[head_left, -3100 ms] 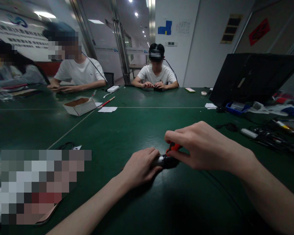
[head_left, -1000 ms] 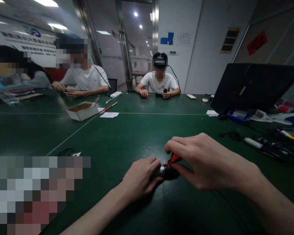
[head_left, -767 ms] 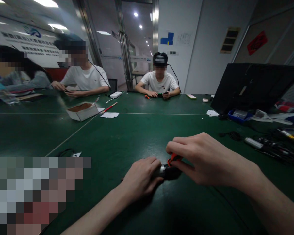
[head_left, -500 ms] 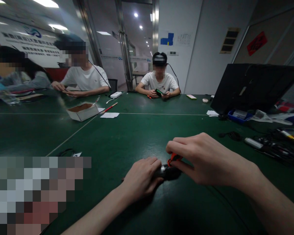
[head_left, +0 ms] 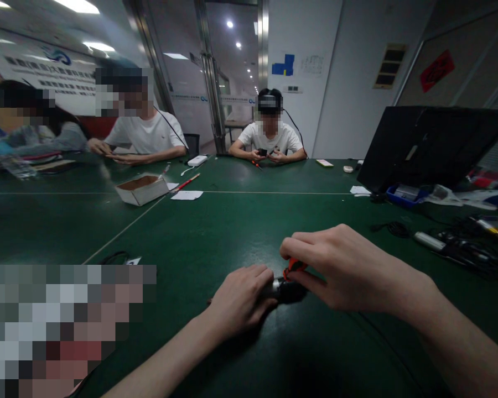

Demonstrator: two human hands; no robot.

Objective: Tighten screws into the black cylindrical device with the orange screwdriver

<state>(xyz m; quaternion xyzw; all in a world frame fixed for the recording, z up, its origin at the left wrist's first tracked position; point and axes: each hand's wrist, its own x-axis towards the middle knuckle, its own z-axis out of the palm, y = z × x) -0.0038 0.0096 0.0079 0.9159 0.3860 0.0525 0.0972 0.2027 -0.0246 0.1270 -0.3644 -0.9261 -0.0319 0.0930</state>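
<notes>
My left hand [head_left: 244, 296] is wrapped over a dark cylindrical tool [head_left: 277, 287] with a silver band, pressing it down on the green table. The hand hides much of the tool's left part. Above the tool's dark right end, my right hand [head_left: 332, 265] has thumb and fingers closed on a small orange-and-black screwdriver [head_left: 295, 266]. The screwdriver's lower end meets the tool's top near the silver band; its tip is hidden. From under my right wrist a thin black cable [head_left: 382, 337] runs toward the lower right.
At right lie tangled black cables with a silver-ended tool [head_left: 429, 241], a blue tray [head_left: 404, 196] and a black monitor [head_left: 435, 149]. Ahead left stands an open cardboard box [head_left: 141, 190] beside a paper slip [head_left: 186, 195]. Several people sit around the table [head_left: 232, 226].
My hands stay in nearly the same place, the right one turned very slightly on the screwdriver. The person opposite has changed the pose of their hands and the thing in them.
</notes>
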